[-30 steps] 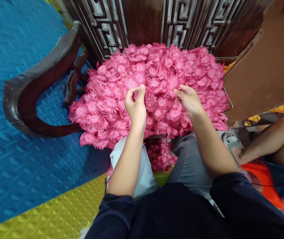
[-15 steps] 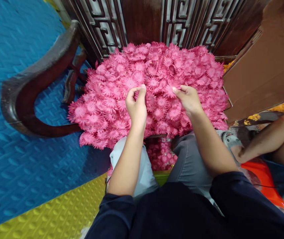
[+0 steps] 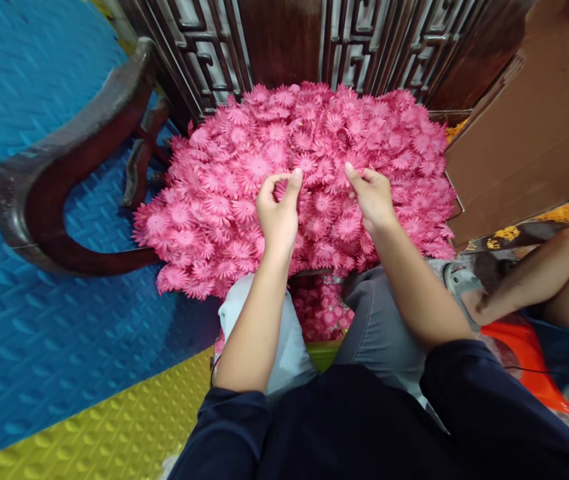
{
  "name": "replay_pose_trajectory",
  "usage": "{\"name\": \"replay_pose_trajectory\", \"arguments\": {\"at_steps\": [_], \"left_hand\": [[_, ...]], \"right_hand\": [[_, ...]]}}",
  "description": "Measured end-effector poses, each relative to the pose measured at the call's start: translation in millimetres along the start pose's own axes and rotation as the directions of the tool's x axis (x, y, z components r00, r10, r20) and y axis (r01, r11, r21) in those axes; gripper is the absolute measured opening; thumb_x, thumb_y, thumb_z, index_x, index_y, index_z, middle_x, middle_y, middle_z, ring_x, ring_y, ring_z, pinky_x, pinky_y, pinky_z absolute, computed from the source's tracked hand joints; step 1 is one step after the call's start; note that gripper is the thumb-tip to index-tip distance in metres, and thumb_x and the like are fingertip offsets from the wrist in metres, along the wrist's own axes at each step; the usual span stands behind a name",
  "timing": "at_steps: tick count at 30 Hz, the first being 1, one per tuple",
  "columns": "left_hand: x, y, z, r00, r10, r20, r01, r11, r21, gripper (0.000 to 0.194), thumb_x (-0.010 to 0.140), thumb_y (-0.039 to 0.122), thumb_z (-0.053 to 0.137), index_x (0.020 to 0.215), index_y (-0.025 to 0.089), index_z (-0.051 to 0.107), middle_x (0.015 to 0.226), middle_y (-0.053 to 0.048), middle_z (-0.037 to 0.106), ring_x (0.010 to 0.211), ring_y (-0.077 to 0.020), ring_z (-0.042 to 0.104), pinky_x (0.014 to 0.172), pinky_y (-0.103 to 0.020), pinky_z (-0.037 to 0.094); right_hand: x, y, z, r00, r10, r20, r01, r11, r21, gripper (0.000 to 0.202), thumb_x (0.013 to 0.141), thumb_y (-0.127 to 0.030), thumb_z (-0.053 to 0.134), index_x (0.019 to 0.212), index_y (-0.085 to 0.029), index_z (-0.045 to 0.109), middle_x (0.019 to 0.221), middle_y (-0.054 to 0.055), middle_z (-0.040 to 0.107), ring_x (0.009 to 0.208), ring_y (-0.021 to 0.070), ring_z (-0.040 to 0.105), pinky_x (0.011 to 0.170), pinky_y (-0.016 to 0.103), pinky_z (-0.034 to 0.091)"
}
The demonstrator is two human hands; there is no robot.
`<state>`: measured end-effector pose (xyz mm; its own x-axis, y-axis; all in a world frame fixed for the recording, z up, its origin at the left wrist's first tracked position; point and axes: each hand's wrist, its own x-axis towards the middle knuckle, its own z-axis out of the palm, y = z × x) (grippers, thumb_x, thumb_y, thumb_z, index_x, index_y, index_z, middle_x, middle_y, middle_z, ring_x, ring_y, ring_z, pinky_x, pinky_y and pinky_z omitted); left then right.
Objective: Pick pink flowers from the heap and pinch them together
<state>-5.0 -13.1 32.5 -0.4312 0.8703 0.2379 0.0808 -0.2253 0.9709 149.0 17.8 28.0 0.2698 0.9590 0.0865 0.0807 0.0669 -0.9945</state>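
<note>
A wide heap of pink artificial flower heads (image 3: 244, 212) with thin pointed petals lies in front of me. Over its middle, my left hand (image 3: 278, 212) is closed in a pinch, thumb tip against the index finger. To the right, my right hand (image 3: 373, 195) also pinches, its thumb pointing up and left towards the other hand. A small gap separates the two hands. Whatever sits between the fingertips of either hand is too small or too alike to the pink behind to make out.
A dark curved wooden armrest (image 3: 29, 200) stands left over blue matting (image 3: 129, 320). Carved wooden panelling (image 3: 284, 40) rises behind the heap. At right are a brown cardboard sheet (image 3: 524, 133), another person's leg (image 3: 529, 280) and an orange-red stool (image 3: 529, 360). More pink flowers (image 3: 322, 310) lie between my knees.
My left hand has moved slightly right. My right hand has shifted a little up and left, its thumb turned more upward, so the hands are nearer each other.
</note>
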Motion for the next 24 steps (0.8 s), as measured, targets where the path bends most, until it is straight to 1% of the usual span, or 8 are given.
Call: {"name": "replay_pose_trajectory", "arguments": {"at_steps": [2, 5, 8, 10, 14, 17, 21, 24], "left_hand": [[-1, -1, 1.1, 1.000, -0.006, 0.028, 0.006, 1.000, -0.004, 0.019, 0.084, 0.039, 0.068, 0.077, 0.022, 0.064, 0.085, 0.000, 0.070, 0.088, -0.0144, 0.064, 0.090, -0.026, 0.046], [-3, 0, 2.6, 0.993, -0.002, 0.116, 0.005, 1.000, -0.028, 0.016, 0.082, 0.035, 0.070, 0.077, 0.021, 0.066, 0.085, 0.000, 0.071, 0.088, -0.0143, 0.064, 0.090, -0.026, 0.047], [-5, 2, 3.7, 0.974, -0.008, 0.228, 0.017, 0.999, -0.038, 0.013, 0.075, 0.030, 0.076, 0.079, 0.020, 0.069, 0.089, -0.001, 0.073, 0.092, -0.0148, 0.065, 0.093, -0.027, 0.047], [-6, 3, 4.2, 0.952, -0.055, 0.301, 0.068, 0.997, -0.034, 0.016, 0.072, 0.029, 0.078, 0.082, 0.019, 0.071, 0.092, -0.001, 0.074, 0.093, -0.0154, 0.066, 0.093, -0.028, 0.048], [-9, 3, 4.8, 0.881, -0.201, 0.429, 0.230, 0.973, -0.018, 0.015, 0.073, 0.030, 0.076, 0.083, 0.020, 0.073, 0.065, 0.002, 0.068, 0.060, -0.0138, 0.062, 0.067, -0.029, 0.050], [-11, 3, 5.2, 0.888, -0.207, 0.410, 0.244, 0.969, -0.039, 0.008, 0.073, 0.026, 0.074, 0.079, 0.021, 0.074, 0.054, 0.004, 0.062, 0.050, -0.0122, 0.056, 0.058, -0.027, 0.048], [-8, 3, 5.3, 0.932, -0.157, 0.325, 0.199, 0.975, -0.099, 0.004, 0.071, 0.021, 0.074, 0.075, 0.022, 0.074, 0.069, 0.003, 0.071, 0.068, -0.0131, 0.065, 0.074, -0.027, 0.052], [-3, 3, 3.4, 0.972, -0.167, 0.168, 0.186, 0.976, -0.109, 0.003, 0.072, 0.019, 0.073, 0.072, 0.021, 0.072, 0.078, 0.003, 0.073, 0.081, -0.0138, 0.067, 0.083, -0.026, 0.050]], "right_hand": [[-2, -2, 2, 0.999, 0.035, 0.016, -0.036, 0.999, 0.005, 0.056, 0.071, -0.067, 0.068, 0.054, -0.022, 0.038, 0.053, -0.005, 0.035, 0.051, 0.0080, 0.030, 0.053, 0.027, 0.027], [-8, -8, 4, 0.991, 0.049, 0.122, -0.046, 0.999, -0.025, 0.059, 0.072, -0.068, 0.065, 0.051, -0.022, 0.036, 0.050, -0.005, 0.035, 0.050, 0.0075, 0.030, 0.053, 0.027, 0.026], [-15, -15, 6, 0.974, 0.022, 0.224, -0.013, 0.999, -0.042, 0.061, 0.066, -0.069, 0.069, 0.049, -0.021, 0.036, 0.049, -0.006, 0.033, 0.050, 0.0063, 0.029, 0.052, 0.027, 0.023], [-19, -20, 8, 0.962, 0.017, 0.273, -0.013, 1.000, -0.019, 0.062, 0.061, -0.072, 0.070, 0.049, -0.020, 0.037, 0.049, -0.007, 0.031, 0.050, 0.0054, 0.026, 0.052, 0.026, 0.021], [-22, -24, 9, 0.934, 0.020, 0.357, -0.038, 0.998, 0.043, 0.064, 0.060, -0.077, 0.065, 0.051, -0.020, 0.038, 0.050, -0.008, 0.027, 0.050, 0.0051, 0.024, 0.051, 0.026, 0.021], [-20, -22, 8, 0.922, 0.027, 0.387, -0.064, 0.995, 0.081, 0.065, 0.064, -0.078, 0.062, 0.052, -0.020, 0.035, 0.050, -0.007, 0.026, 0.049, 0.0055, 0.026, 0.052, 0.025, 0.025], [-14, -13, 7, 0.920, 0.033, 0.390, -0.088, 0.988, 0.124, 0.061, 0.068, -0.078, 0.059, 0.057, -0.021, 0.041, 0.053, -0.005, 0.038, 0.052, 0.0078, 0.038, 0.055, 0.025, 0.035], [-7, -6, 4, 0.949, 0.023, 0.315, -0.071, 0.988, 0.140, 0.057, 0.073, -0.077, 0.055, 0.063, -0.022, 0.045, 0.057, -0.004, 0.043, 0.055, 0.0093, 0.046, 0.057, 0.025, 0.040]]}}
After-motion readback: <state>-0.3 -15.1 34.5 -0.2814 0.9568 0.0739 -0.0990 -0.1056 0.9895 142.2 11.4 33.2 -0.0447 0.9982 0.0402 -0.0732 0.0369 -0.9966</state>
